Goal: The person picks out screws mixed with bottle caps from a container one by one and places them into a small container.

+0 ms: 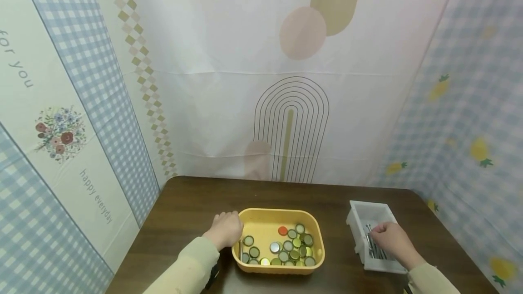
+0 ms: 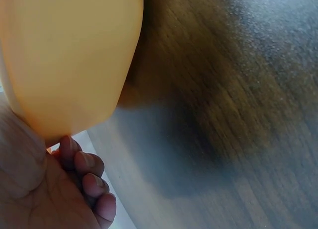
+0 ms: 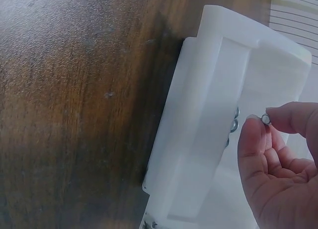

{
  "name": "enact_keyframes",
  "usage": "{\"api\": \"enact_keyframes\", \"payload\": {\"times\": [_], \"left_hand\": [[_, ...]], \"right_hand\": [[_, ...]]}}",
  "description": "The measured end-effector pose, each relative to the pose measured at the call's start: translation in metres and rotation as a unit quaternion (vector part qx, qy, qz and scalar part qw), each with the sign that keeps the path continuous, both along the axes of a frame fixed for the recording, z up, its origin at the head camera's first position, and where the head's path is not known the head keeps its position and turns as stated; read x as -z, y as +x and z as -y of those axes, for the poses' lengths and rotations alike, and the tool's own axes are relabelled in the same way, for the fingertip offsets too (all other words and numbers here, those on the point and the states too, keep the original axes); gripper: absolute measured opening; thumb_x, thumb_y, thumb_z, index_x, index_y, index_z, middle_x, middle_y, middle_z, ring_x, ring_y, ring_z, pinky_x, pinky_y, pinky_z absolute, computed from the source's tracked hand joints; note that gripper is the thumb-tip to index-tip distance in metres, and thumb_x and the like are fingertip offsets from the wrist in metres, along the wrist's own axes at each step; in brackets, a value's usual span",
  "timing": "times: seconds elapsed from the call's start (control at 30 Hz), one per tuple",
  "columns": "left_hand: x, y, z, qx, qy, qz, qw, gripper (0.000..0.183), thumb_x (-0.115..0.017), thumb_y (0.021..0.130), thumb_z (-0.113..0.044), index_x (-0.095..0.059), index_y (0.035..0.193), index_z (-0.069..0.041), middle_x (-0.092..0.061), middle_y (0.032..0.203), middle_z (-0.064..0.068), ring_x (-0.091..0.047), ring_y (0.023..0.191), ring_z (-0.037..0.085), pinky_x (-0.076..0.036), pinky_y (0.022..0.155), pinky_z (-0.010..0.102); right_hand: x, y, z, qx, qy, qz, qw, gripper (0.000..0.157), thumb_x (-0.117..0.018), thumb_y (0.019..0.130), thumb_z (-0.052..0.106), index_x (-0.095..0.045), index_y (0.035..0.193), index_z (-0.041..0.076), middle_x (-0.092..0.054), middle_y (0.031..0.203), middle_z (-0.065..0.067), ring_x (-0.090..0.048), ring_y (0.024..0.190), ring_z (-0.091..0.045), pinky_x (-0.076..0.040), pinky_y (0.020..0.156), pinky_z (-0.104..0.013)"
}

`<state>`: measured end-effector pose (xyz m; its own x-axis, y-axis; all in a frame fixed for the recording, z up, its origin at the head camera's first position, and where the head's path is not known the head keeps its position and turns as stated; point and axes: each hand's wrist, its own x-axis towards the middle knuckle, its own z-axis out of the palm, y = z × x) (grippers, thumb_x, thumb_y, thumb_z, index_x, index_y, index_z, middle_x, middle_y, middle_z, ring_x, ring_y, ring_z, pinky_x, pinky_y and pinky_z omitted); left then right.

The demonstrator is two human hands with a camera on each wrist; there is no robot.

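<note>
At the left end of a yellow plastic basket (image 1: 282,212), my left hand (image 1: 226,229) grips the rim. In the left wrist view its fingers (image 2: 92,184) curl below the basket's outer wall. Bottle caps (image 1: 283,256), mostly silver and gold with one red cap (image 1: 283,230), lie inside, and a thin silver rod (image 1: 241,252) rests along the left wall. On the right, my right hand (image 1: 394,242) is over a white plastic bin (image 1: 373,214). Thumb and forefinger pinch a silver bolt (image 3: 266,119). More long bolts (image 1: 372,247) lie in the bin, partly hidden by the hand.
Both containers stand on a dark brown wooden table (image 1: 196,194), with bare wood between them. A patterned cloth (image 1: 220,117) hangs behind the table, and checked cloths hang at both sides.
</note>
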<state>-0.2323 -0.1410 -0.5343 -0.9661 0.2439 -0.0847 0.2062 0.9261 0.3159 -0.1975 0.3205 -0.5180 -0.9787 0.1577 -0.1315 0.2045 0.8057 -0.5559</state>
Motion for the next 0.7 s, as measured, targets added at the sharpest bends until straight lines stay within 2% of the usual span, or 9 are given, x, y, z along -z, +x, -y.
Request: {"api": "enact_keyframes", "payload": {"times": [0.33,0.7], "left_hand": [[0.0009,0.0008,0.0011,0.006,0.004,-0.008,0.9999,0.025,-0.042,0.100,-0.020,-0.058,0.097,-0.001,-0.052,0.081,0.007,-0.044,0.075,0.026,-0.036,0.077,0.046],[0.0014,0.0001,0.0005,0.001,0.005,0.001,1.0000,0.026,-0.042,0.100,-0.020,-0.058,0.100,0.000,-0.054,0.084,0.008,-0.045,0.078,0.025,-0.037,0.080,0.047]], "right_hand": [[0.0031,0.0019,0.0016,-0.005,0.012,-0.007,1.000,0.020,-0.059,0.085,0.017,-0.066,0.089,-0.001,-0.062,0.080,-0.005,-0.056,0.075,-0.022,-0.044,0.062,-0.037],[0.0020,0.0026,0.0031,-0.001,0.023,0.000,1.000,0.020,-0.061,0.084,0.017,-0.066,0.088,-0.002,-0.062,0.080,-0.006,-0.056,0.074,-0.023,-0.045,0.062,-0.039]]}}
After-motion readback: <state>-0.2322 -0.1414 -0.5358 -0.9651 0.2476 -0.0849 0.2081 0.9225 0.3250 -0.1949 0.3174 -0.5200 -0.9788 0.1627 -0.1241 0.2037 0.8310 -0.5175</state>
